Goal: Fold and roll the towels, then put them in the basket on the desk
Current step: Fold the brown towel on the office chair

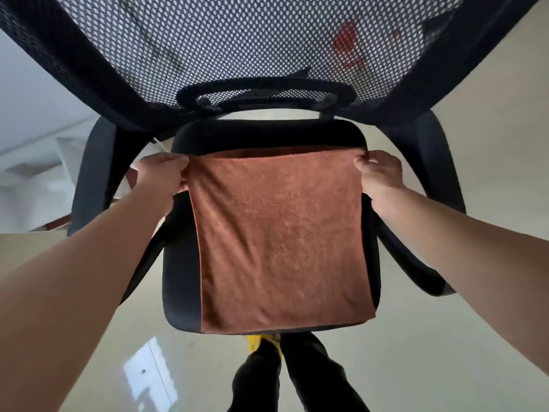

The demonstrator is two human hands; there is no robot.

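A brown towel (282, 242) lies spread flat over the black seat (181, 263) of an office chair, reaching from near the seat's back to its front edge. My left hand (162, 173) pinches the towel's far left corner. My right hand (378, 175) pinches the far right corner. The far edge is pulled straight between the two hands. No basket or desk top shows in the head view.
The chair's black mesh backrest (252, 49) rises right behind the towel, with armrests on the left (95, 171) and right (439, 162). White furniture (32, 162) stands at the left. The pale floor (445, 352) surrounds the chair, and my dark trouser legs (297, 379) stand at its front.
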